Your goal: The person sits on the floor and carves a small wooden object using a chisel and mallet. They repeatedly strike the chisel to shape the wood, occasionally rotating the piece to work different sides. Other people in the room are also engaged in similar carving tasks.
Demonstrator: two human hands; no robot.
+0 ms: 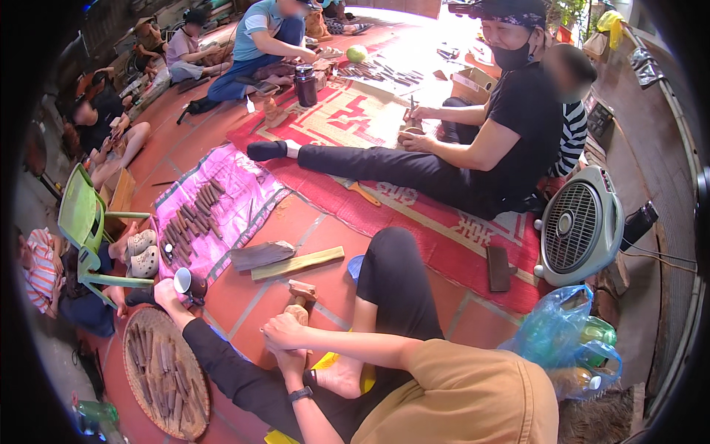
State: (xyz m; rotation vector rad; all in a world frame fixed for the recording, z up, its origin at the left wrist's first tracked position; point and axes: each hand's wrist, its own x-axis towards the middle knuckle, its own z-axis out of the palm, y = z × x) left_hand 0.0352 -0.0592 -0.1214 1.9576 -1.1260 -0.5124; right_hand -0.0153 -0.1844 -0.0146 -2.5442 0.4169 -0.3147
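Observation:
My right hand (286,331) reaches in from the right with its fingers curled closed. Just below and against it is my left hand (289,360), also closed, with a dark watch (301,394) on the wrist. What they grip between them is hidden. Directly beyond my hands, touching or almost touching them, is a rounded tan wooden piece (297,311). A small reddish-brown wooden block (302,289) adjoins it. Farther off, a dark wooden plank (262,255) and a pale yellowish wood strip (299,263) lie on the tiles.
A round woven tray (132,370) of brown sticks stands at left. More sticks (194,218) cover a pink cloth (235,174). A metal mug (183,280) is by my outstretched foot. A box fan (579,226) and blue plastic bag (553,325) stand right. Several people sit around, one opposite.

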